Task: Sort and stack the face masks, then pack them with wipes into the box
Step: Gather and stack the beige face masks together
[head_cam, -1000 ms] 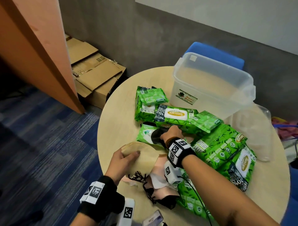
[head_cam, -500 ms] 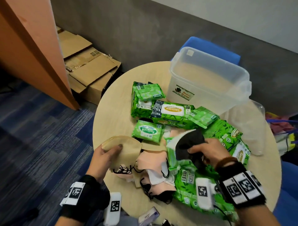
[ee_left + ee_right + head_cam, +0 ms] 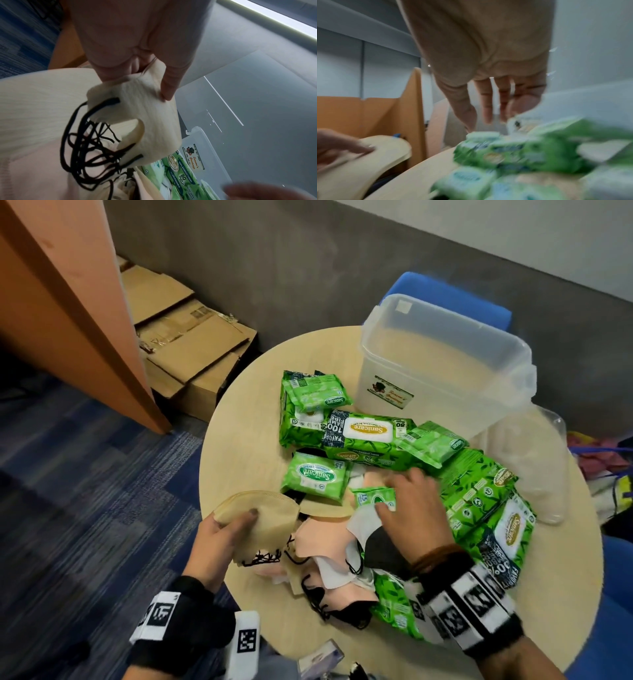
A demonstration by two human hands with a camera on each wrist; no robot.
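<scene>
At the left edge of the bench [image 3: 236,440], the left hand [image 3: 219,542] pinches a tan face mask [image 3: 263,518] by its folded edge, thumb on top and fingers under; the left wrist view shows the cloth creased in that grip, with black ear loops [image 3: 89,148] hanging in a tangle. The mask looks light and limp, so I would judge that it flops unless held near the fold, and the loops are likely to snag neighbours; taking it by the stiffer seam should keep it flat for stacking.

Toward the middle of the bench lies the mask pile [image 3: 329,556] in pink, white, tan and black, overlapping so that their number cannot be counted. Around it are green wipe packs [image 3: 363,436], large and small; their film looks slick and the packs squashy, best gripped across the short sides.

The right hand [image 3: 414,518] lies spread over the pile with fingers straight, grasping nothing that I can see; what its palm covers is hidden, and the right wrist view is too blurred to help.

At the far right edge stands the clear box [image 3: 445,364], which looks empty through its cloudy walls. A clear lid [image 3: 534,460] seems to lie beside it, faint and hard to make out.
</scene>
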